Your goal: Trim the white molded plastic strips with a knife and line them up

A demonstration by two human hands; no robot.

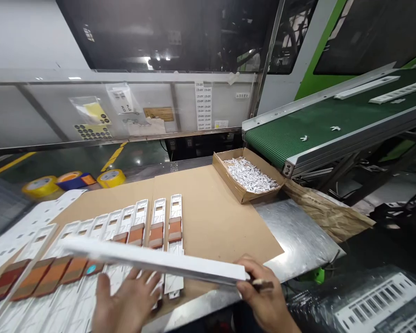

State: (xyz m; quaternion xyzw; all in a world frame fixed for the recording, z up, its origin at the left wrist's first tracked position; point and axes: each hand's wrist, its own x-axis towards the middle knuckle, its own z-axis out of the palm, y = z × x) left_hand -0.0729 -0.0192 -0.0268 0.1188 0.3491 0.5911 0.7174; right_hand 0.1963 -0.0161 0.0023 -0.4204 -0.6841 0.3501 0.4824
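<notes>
A long white plastic strip (159, 261) hangs tilted over the table, its far left end blurred. My right hand (263, 291) is closed around the strip's right end, and a small dark brown item (263, 284) sticks out between the fingers; I cannot make out what it is. Below the strip, my left hand (126, 300) is open with its fingers spread, palm up; contact with the strip cannot be told. Behind it lie several white plastic frames (175, 203) in a row, with orange-brown blocks (175, 229) across them.
A cardboard box (229, 182) of small white pieces (251, 175) stands below the end of a green conveyor belt (280, 138), which carries white parts. Tape rolls (111, 178) sit at the back left. Cardboard (215, 222) covers the metal table (298, 236). Bagged white parts (377, 300) lie lower right.
</notes>
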